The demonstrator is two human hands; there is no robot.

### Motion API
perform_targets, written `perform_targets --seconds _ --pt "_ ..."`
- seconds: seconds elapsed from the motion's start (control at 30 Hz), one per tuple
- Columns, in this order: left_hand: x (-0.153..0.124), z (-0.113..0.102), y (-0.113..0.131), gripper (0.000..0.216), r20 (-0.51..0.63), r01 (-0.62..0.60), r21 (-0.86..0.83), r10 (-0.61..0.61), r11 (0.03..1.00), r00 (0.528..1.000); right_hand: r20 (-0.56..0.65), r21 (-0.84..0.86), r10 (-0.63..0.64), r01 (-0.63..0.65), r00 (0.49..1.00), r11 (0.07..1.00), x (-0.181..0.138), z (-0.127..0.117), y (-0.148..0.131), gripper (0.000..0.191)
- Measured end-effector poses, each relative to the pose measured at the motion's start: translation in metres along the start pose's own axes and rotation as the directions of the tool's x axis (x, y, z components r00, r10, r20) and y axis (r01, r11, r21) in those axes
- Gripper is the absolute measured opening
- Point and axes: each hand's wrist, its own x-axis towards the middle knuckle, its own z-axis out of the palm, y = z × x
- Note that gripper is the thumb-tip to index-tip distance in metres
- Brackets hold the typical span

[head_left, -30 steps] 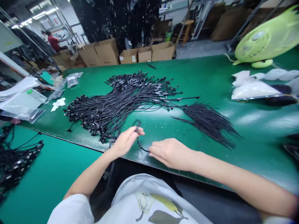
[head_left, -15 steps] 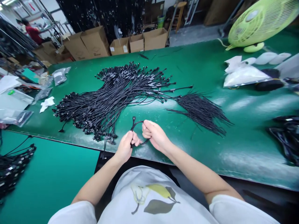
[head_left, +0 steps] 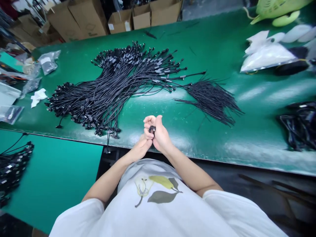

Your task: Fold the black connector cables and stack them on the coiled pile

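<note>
A black cable (head_left: 152, 129) is bunched in a small coil between my two hands, above the table's front edge. My right hand (head_left: 161, 135) is closed round the coil with its thumb pointing up. My left hand (head_left: 141, 145) presses against it from the left and below, its fingers partly hidden; it also grips the cable. Beyond my hands, to the left, lies a large pile of black cables (head_left: 108, 87) with connectors at both ends. A bundle of thin black ties (head_left: 213, 100) lies to the right of the pile.
Green table (head_left: 158, 112) spans the view. At the right are a plastic bag of white material (head_left: 269, 56), a green fan (head_left: 278, 10) and bundled black cables (head_left: 302, 126). Small bags (head_left: 48, 62) lie at left, more cables (head_left: 16, 172) on a lower green surface. Cardboard boxes (head_left: 89, 19) stand behind.
The cable's open loop has been drawn into a small coil. My right hand has moved in against my left, which is now partly covered. The view has tipped downward.
</note>
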Motion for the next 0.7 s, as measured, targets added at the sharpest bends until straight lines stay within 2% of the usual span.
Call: perform_targets --seconds 0.07,0.1,0.2,0.27,0.33,0.37,0.4,0.43,0.47,0.5,0.53,0.57,0.6,0.63,0.7 --pt "-0.005 0.004 0.005 0.050 0.101 0.108 -0.178 -0.091 0.978 0.991 0.060 0.032 0.061 -0.063 0.996 0.997 0.000 0.000 -0.007 0.057" --pt "-0.007 0.006 0.009 0.050 0.178 0.196 -0.287 -0.149 0.938 0.973 0.094 0.039 0.096 -0.100 0.991 0.994 0.000 -0.001 -0.010 0.058" --pt "-0.016 0.017 0.023 0.046 0.343 0.414 -0.551 -0.256 0.725 0.904 0.156 0.017 0.160 -0.164 0.975 0.986 0.003 -0.005 -0.014 0.061" --pt "-0.019 0.022 0.027 0.039 0.347 0.443 -0.630 -0.279 0.638 0.895 0.151 -0.053 0.131 -0.124 0.980 0.991 0.004 -0.011 -0.015 0.063" --pt "-0.020 0.024 0.025 0.038 0.280 0.400 -0.636 -0.286 0.660 0.916 0.137 -0.228 0.006 0.026 0.991 0.973 0.002 -0.019 -0.020 0.061" --pt "-0.019 0.022 0.022 0.039 0.214 0.355 -0.609 -0.284 0.710 0.935 0.142 -0.364 -0.102 0.147 0.985 0.920 0.000 -0.024 -0.023 0.057" --pt "-0.018 0.019 0.018 0.041 0.139 0.303 -0.554 -0.273 0.775 0.952 0.181 -0.516 -0.224 0.286 0.958 0.808 -0.004 -0.030 -0.028 0.052" --pt "-0.017 0.015 0.014 0.043 0.072 0.259 -0.474 -0.257 0.841 0.964 0.270 -0.650 -0.326 0.421 0.906 0.633 -0.008 -0.035 -0.033 0.045" --pt "-0.015 0.009 0.010 0.045 0.036 0.234 -0.378 -0.239 0.896 0.970 0.399 -0.737 -0.369 0.533 0.840 0.416 -0.014 -0.040 -0.037 0.039" --pt "-0.014 0.004 0.008 0.046 0.037 0.228 -0.274 -0.226 0.934 0.973 0.538 -0.763 -0.338 0.616 0.772 0.194 -0.019 -0.045 -0.039 0.034" --pt "-0.013 -0.001 0.006 0.046 0.067 0.231 -0.163 -0.223 0.959 0.972 0.654 -0.739 -0.247 0.674 0.715 -0.002 -0.026 -0.049 -0.040 0.031" --pt "-0.012 -0.006 0.006 0.046 0.111 0.234 -0.046 -0.228 0.971 0.967 0.727 -0.687 -0.128 0.710 0.675 -0.158 -0.032 -0.052 -0.039 0.029" --pt "-0.011 -0.009 0.007 0.044 0.154 0.223 0.075 -0.233 0.972 0.960 0.756 -0.631 -0.010 0.726 0.654 -0.274 -0.037 -0.055 -0.036 0.028" --pt "-0.011 -0.011 0.009 0.042 0.187 0.196 0.192 -0.232 0.962 0.954 0.751 -0.590 0.083 0.723 0.655 -0.361 -0.042 -0.057 -0.032 0.029" --pt "-0.011 -0.012 0.012 0.035 0.224 0.126 0.375 -0.221 0.918 0.949 0.709 -0.538 0.191 0.696 0.678 -0.476 -0.048 -0.063 -0.022 0.032"
